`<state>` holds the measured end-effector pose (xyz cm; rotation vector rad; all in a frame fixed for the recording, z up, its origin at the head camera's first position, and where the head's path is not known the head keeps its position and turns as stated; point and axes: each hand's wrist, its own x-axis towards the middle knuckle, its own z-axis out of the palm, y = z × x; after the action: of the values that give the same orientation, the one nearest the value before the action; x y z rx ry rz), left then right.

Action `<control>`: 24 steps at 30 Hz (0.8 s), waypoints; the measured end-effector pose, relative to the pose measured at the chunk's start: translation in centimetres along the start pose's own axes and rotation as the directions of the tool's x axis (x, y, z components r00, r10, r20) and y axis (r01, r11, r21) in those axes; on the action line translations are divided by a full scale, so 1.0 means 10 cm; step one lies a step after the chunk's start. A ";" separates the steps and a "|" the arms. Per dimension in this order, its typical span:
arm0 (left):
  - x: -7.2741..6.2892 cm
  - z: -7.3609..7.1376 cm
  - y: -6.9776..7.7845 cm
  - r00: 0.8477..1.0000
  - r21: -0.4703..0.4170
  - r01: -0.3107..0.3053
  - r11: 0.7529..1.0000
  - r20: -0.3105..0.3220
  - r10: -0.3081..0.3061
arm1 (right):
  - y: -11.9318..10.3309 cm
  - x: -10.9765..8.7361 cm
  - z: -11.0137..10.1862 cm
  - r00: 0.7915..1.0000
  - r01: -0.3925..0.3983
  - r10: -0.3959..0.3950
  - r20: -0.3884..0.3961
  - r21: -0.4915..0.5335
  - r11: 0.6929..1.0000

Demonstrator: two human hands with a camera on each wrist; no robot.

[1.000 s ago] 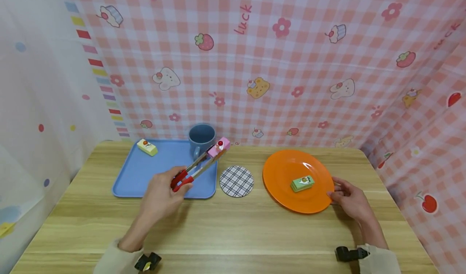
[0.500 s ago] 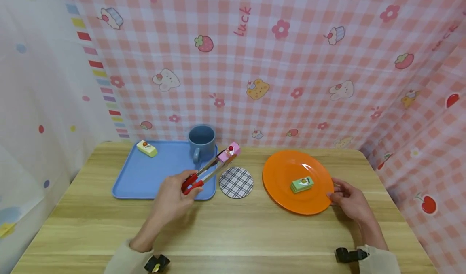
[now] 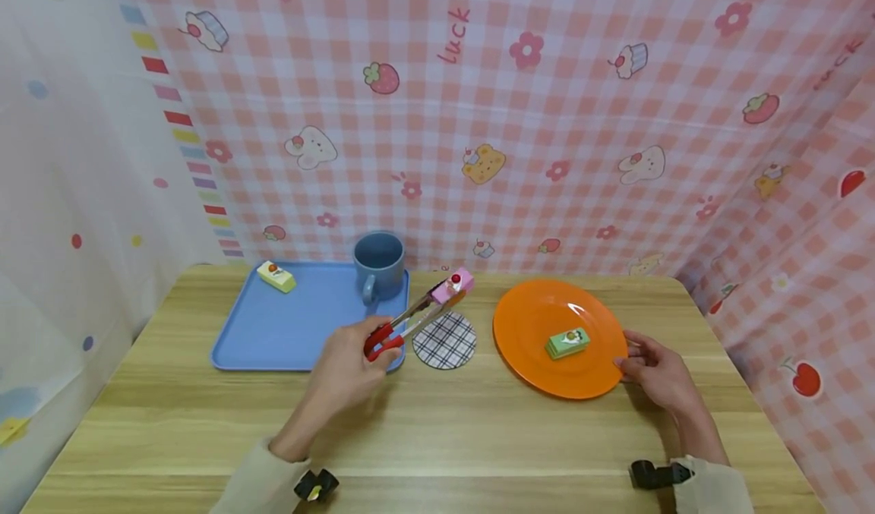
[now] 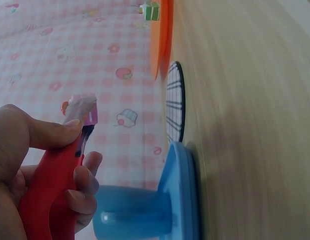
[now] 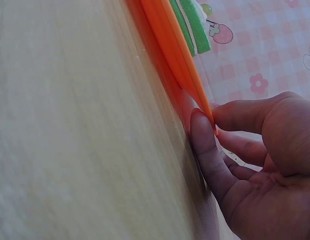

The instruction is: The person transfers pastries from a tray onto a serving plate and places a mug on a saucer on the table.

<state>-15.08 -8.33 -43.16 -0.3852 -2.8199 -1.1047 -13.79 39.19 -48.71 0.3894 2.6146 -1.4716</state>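
Note:
My left hand (image 3: 349,366) grips red-handled tongs (image 3: 384,341), whose metal ends hold a pink toy cake slice (image 3: 453,287) with a red berry on top. In the head view the tongs overlap the checked round coaster (image 3: 444,349), and the left wrist view shows the cake slice (image 4: 89,110) raised above table level. At the right, my right hand (image 3: 659,373) pinches the rim of the orange plate (image 3: 522,347) between thumb and fingers (image 5: 205,140). On that plate lies a green toy cake slice (image 3: 568,342).
A blue tray (image 3: 273,339) stands at the left, with a blue-grey mug (image 3: 380,267) at its back right corner. A yellow toy cake slice (image 3: 276,276) lies at its back left corner. Pink checked cloth (image 3: 437,134) hangs behind the wooden table (image 3: 465,453).
My left hand has moved right, carrying the tongs and pink cake slice from beside the mug to over the coaster's far side. The right hand and plate have stayed in place.

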 end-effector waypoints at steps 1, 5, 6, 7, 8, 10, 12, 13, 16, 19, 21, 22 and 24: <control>0.01 0.01 0.00 1.000 -0.005 -0.005 1.000 -0.002 0.005 | 0.00 0.00 0.00 1.000 0.002 -0.002 0.000 -0.001 1.000; 0.03 0.05 0.02 1.000 -0.021 -0.020 1.000 -0.008 0.020 | 0.00 0.01 0.01 1.000 0.012 -0.012 0.002 0.001 1.000; 0.03 0.07 0.02 1.000 -0.022 -0.023 0.999 -0.009 0.023 | 0.00 0.01 0.01 1.000 0.015 -0.015 0.002 0.002 1.000; 0.04 0.08 0.03 1.000 -0.021 -0.026 0.999 -0.010 0.026 | 0.00 0.01 0.01 1.000 0.017 -0.017 0.002 0.003 1.000; 0.04 0.09 0.03 1.000 -0.023 -0.029 0.999 -0.010 0.028 | 0.00 0.01 0.01 1.000 0.020 -0.020 0.001 0.003 1.000; 0.06 0.10 0.05 0.999 -0.026 -0.035 0.999 -0.009 0.034 | 0.00 0.01 0.01 1.000 0.025 -0.025 -0.001 0.003 1.000; 0.07 0.13 0.07 0.999 -0.029 -0.038 0.999 -0.008 0.038 | 0.00 0.01 0.00 1.000 0.031 -0.031 -0.003 0.002 1.000; 0.08 0.14 0.08 0.999 -0.029 -0.039 0.999 -0.007 0.039 | 0.01 0.01 0.00 0.999 0.032 -0.032 -0.005 0.001 0.999; 0.10 0.17 0.11 0.999 -0.026 -0.040 0.999 -0.002 0.040 | 0.01 0.01 -0.02 0.999 0.033 -0.033 -0.004 -0.008 0.999; 0.11 0.20 0.14 0.999 -0.026 -0.042 0.999 0.006 0.042 | 0.01 0.01 -0.02 1.000 0.029 -0.029 -0.002 -0.013 1.000; 0.12 0.22 0.15 0.999 -0.029 -0.046 0.998 0.012 0.047 | 0.02 0.01 -0.02 1.000 0.027 -0.027 0.000 -0.012 1.000; 0.12 0.23 0.16 0.999 -0.031 -0.052 0.998 0.013 0.052 | 0.02 0.01 -0.01 1.000 0.025 -0.025 0.002 -0.010 1.000; 0.13 0.26 0.17 0.998 -0.037 -0.058 0.998 0.016 0.059 | 0.02 0.01 0.00 1.000 0.026 -0.026 0.005 -0.001 1.000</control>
<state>-15.87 -5.14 -43.73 -0.4798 -2.7870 -1.1484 -13.81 39.37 -48.91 0.3518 2.6266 -1.4766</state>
